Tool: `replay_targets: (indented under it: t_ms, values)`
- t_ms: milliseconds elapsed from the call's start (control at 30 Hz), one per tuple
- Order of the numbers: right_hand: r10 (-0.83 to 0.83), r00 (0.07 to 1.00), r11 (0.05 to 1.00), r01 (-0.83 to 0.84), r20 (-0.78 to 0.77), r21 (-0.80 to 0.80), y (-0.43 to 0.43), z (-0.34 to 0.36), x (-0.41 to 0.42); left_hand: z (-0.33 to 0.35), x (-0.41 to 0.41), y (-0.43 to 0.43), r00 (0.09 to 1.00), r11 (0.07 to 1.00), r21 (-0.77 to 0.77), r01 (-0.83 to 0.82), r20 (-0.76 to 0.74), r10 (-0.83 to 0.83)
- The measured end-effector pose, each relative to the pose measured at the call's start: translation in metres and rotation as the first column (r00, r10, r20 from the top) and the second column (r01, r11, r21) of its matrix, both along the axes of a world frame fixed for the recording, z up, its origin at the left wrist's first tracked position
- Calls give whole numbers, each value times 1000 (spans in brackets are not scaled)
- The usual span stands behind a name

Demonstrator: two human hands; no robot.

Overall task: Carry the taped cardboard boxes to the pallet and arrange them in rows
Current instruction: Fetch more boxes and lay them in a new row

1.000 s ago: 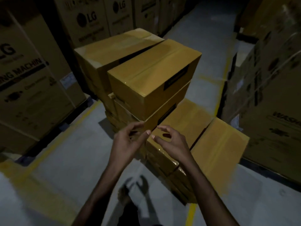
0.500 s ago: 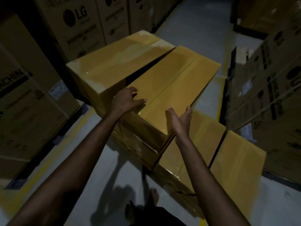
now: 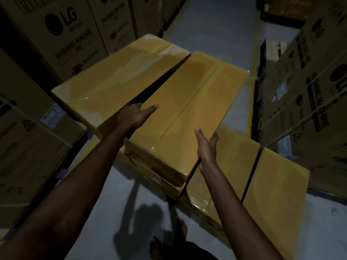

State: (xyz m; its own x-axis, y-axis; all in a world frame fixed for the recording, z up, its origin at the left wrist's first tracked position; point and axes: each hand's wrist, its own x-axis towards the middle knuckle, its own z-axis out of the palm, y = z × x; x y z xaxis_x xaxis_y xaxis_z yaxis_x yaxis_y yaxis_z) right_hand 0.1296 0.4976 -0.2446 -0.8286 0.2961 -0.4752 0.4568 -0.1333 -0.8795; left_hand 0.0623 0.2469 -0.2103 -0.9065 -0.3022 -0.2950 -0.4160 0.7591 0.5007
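Left grip (image 3: 135,117) at 9 o'clock and right grip (image 3: 206,145) at 3 clasp opposite edges of the top box (image 3: 187,109), thumbs above, evidently for a level lift.

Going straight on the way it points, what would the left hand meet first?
The left hand points into the dark gap between the left box and the right box. The gap seems to narrow ahead, so it would likely wedge against the left box first; depth is unclear.
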Motion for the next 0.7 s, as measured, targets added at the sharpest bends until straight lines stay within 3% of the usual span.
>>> replay_targets:
  t_ms: [300,700]
  values:
    - [-39,998,981,47,50,-189,4,8,-3,6,3,-5,999,988,155,-17,47,10]
    - [3,1000,992,-5,-14,-125,50,46,103,43,116,42,998,963,261,-60,-10,65]
